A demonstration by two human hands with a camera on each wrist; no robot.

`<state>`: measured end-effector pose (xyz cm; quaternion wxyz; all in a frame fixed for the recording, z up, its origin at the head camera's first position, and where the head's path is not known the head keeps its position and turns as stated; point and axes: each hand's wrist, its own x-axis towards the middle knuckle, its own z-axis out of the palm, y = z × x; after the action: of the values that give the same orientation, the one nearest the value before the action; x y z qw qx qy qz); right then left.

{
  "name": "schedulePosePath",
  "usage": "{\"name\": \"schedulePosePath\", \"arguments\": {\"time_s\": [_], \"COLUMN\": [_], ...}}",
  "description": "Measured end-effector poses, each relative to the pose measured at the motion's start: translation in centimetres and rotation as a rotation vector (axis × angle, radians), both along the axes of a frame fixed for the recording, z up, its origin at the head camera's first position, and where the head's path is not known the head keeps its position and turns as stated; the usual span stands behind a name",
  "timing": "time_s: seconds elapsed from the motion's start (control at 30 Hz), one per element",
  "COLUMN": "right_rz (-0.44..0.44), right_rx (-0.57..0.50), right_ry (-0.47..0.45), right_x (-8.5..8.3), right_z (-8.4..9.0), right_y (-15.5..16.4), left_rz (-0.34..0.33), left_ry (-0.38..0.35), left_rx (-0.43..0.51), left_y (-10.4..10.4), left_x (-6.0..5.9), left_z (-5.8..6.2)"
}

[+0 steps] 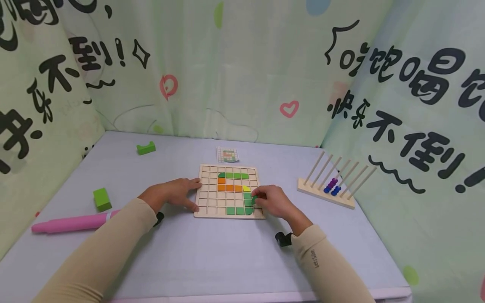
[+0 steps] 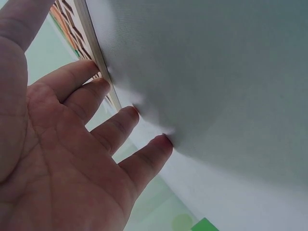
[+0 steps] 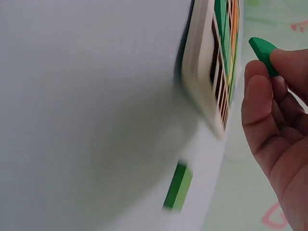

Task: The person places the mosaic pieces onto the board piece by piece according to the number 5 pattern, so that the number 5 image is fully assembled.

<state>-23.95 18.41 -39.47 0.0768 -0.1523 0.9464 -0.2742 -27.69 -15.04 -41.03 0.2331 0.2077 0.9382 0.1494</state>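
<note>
Pale green curtains printed with black characters close in a grey-blue desk [image 1: 212,252] on three sides. Far off to the left of the left hand lie a pink marker [image 1: 72,223], a green cube [image 1: 102,199] and, further back, a green notched block [image 1: 146,148].

The left hand [image 1: 176,192] rests flat, fingers straight and relaxed, with the fingertips [image 2: 103,82] touching the left edge of the wooden grid board [image 1: 204,191]; it holds nothing. The left wrist view shows the outer fingers pressing on the desk just beside that edge.

Directly ahead of the board lies a small pattern card [image 1: 227,155]. On the board, green, orange and yellow tiles fill part of the grid.

The right hand [image 1: 273,202] pinches a green tile [image 3: 263,52] between thumb and forefinger. That tile sits at the fingertips, over the right-hand column of the board, just left of the palm and close above the green tiles already laid near the lower right corner. In the right wrist view its pointed end tilts up and away from the board's edge. The right hand is plainly the nearer one to that column.

Well to the right of it stands a wooden peg rack [image 1: 329,189] with blue and purple beads [image 1: 331,186].
</note>
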Motion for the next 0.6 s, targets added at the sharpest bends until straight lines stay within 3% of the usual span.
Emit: {"name": "schedulePosePath", "arguments": {"time_s": [0.27,0.6], "right_rz": [0.112,0.225], "right_rx": [-0.043,0.028], "right_ry": [-0.041,-0.092], "right_x": [-0.3,-0.8], "right_z": [-0.1,0.4], "right_y": [-5.1,-8.3], "left_rz": [0.003,-0.02], "left_ry": [-0.004,-0.005], "left_rx": [0.016,0.022], "left_y": [0.0,-0.4], "left_x": [0.2,0.2], "left_z": [0.1,0.3]}}
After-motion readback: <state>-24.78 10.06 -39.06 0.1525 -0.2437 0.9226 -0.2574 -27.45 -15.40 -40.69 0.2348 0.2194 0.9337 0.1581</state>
